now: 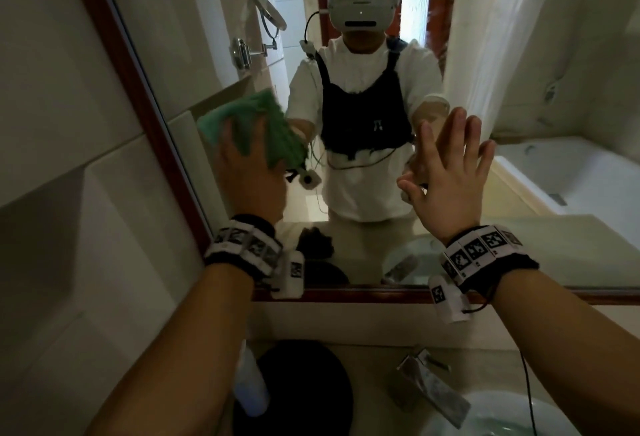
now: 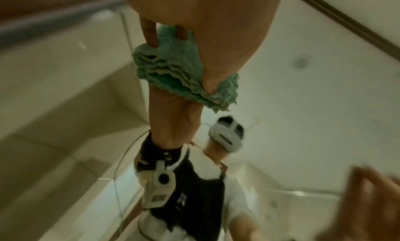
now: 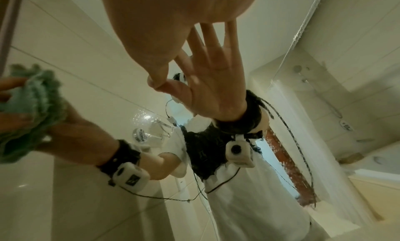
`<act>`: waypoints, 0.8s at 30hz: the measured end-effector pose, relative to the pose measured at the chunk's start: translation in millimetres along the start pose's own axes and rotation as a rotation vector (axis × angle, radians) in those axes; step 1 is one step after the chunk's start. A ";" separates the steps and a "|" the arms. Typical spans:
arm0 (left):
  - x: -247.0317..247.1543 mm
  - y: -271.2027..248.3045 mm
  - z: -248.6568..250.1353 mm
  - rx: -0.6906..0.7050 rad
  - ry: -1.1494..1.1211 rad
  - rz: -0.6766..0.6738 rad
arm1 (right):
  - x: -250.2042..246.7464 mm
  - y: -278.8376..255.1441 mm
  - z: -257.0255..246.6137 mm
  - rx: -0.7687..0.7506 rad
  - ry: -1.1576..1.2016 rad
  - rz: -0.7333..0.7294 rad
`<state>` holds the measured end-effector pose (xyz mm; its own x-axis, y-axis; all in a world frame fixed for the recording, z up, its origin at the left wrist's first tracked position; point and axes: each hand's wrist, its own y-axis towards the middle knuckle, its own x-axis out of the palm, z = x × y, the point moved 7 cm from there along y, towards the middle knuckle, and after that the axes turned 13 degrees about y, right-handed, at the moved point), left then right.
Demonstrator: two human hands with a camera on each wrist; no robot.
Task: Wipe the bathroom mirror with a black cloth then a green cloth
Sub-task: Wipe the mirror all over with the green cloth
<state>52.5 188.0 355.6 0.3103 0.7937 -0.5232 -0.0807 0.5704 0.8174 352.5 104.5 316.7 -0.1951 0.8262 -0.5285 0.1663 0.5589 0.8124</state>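
Bathroom mirror (image 1: 214,64), green cloth (image 1: 266,123) under left hand (image 1: 249,172), right hand (image 1: 450,172) flat

Pale tiled walls (image 1: 69,123) surround a stone counter (image 1: 374,366) with a chrome tap (image 1: 429,387) and white basin (image 1: 502,415).

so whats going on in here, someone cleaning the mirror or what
Yes. A person stands at the bathroom mirror. Their left hand grips a bunched green cloth against the glass near the mirror's left edge. The right hand is open, fingers spread, with the thumb tip meeting its reflection on the glass. A dark cloth lies on the counter below, beside the faucet, so this looks like the green-cloth stage.
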 end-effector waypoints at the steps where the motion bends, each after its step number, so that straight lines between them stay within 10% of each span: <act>1: -4.1 5.7 -22.5 -0.042 -0.020 0.031 | 0.6 0.2 -0.1 0.001 -0.001 -0.006; 7: -12.7 7.9 -45.1 -0.077 0.033 0.093 | 2.0 -0.1 -2.3 0.010 -0.001 -0.017; 18: 6.2 -40.1 173.7 0.389 0.105 -0.001 | 1.9 -0.1 0.8 -0.025 0.004 -0.049; 24: 11.2 -47.2 194.3 0.451 0.100 0.000 | -45.3 1.2 4.8 -0.097 0.316 0.175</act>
<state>243.8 128.8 358.0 0.2158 0.8230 -0.5254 0.3465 0.4385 0.8293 366.2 68.1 340.5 -0.4634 0.8377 -0.2891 0.1347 0.3890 0.9113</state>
